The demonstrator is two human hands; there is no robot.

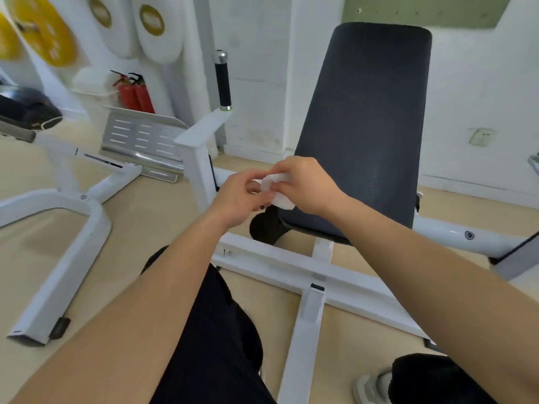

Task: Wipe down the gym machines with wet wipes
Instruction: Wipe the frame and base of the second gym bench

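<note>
Head view: one wide frame, looking down past both forearms.
Wet wipe [282,202]: white, thin, crumpled into soft folds; it was held between both hands at frame centre, in front of the pad's lower end.
Left hand [239,196]: fingers curled, tips pinching the wipe's 9 o'clock edge.
Right hand [303,185]: knuckles up, fingers bent over the wipe and gripping its 3 o'clock side.
Bench pad [364,112]: long, round-cornered, dark grey with a fine dimpled texture; it was tilted up toward 1 o'clock.
Frame [291,266]: white painted metal, square bars below the pad, a rounded tube at 3 o'clock.
Handle [223,80]: upright black grip with chrome ends, at 11 o'clock.
Footplate [143,138]: shiny slotted metal, at 10 o'clock.
Fire extinguishers [135,93]: two red cylinders against the wall, behind the footplate.
Weight plates [43,27]: yellow discs, blurred, far 10 o'clock.
Wall socket [481,137]: pale, at 3 o'clock.
Floor [151,217]: smooth beige.
Trousers [221,330]: black cloth, at 6 o'clock.
Shoe [373,386]: grey, at 5 o'clock.
</note>
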